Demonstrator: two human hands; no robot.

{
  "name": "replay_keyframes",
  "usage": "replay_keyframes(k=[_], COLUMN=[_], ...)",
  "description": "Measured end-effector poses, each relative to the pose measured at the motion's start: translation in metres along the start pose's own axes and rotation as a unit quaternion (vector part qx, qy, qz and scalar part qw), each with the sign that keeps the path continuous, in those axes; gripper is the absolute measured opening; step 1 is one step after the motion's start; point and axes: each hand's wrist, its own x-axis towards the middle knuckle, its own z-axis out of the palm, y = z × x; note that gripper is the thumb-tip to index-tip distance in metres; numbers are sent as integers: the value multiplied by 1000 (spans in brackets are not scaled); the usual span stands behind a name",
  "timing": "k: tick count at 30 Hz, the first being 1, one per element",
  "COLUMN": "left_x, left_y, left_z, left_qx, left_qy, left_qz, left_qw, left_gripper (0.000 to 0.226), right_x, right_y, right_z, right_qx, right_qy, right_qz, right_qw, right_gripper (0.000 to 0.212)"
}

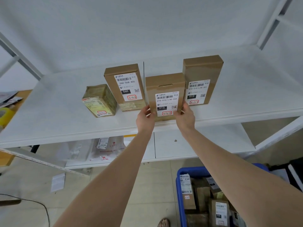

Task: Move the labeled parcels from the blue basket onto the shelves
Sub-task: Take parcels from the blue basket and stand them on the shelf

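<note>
A brown cardboard parcel (164,86) with a white label marked 3-3-7 stands upright on the white shelf (57,115). My left hand (145,117) grips its lower left edge and my right hand (186,116) grips its lower right edge. To its left stands a taller parcel (124,87) marked 3-3-6, to its right another tall parcel (202,71) marked 3-3-8. A small taped parcel (99,100) sits further left. The blue basket (180,190) on the floor at the lower right holds several more labeled parcels.
A lower shelf (188,145) carries plastic mailer bags (106,148) on its left side. A thin grey divider (143,76) rises between the middle parcels. A cable (41,205) and a paper sheet (57,181) lie on the tiled floor. A foot in a sandal (164,222) shows at the bottom.
</note>
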Motion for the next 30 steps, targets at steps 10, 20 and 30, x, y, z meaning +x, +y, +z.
replay_keyframes(k=[10,20,30], left_x=[-5,-12,-7], left_y=[-8,-17,-21], left_z=[2,3,3], left_qx=[73,62,77], left_qy=[-3,-21,-3], left_qz=[13,-3,-10], left_qw=[997,998,997], left_gripper=[35,45,46], right_x=[-14,-20,-24], right_y=[8,14,13], right_z=[7,6,6], right_qx=[-78,-141,-110], right_qy=[-4,-22,-6], right_qz=[1,-3,27], right_qw=[997,990,994], right_gripper=[53,64,61])
